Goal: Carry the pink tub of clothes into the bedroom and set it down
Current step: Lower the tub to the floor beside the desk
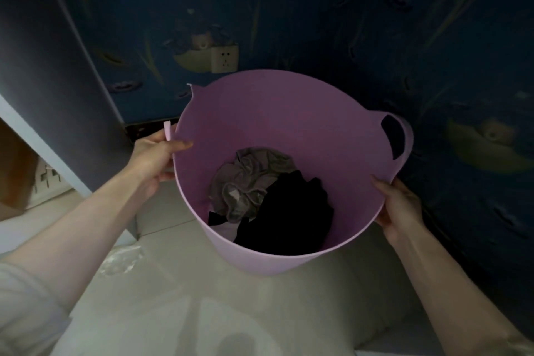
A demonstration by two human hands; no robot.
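Note:
The pink tub (277, 113) fills the middle of the head view, tilted toward me above a pale tiled floor. Inside lie a crumpled grey garment (248, 179) and a black garment (291, 214). My left hand (156, 159) grips the tub's left rim, where the handle looks broken, thumb inside the wall. My right hand (398, 205) holds the right rim just below the intact handle (401, 139). Whether the tub's base touches the floor is hidden.
A dark blue patterned wall (375, 23) with a power socket (225, 59) stands right behind the tub. A dark cabinet side (49, 66) rises on the left. A crumpled clear plastic bag (121, 260) lies on the floor tiles (202, 312) at lower left.

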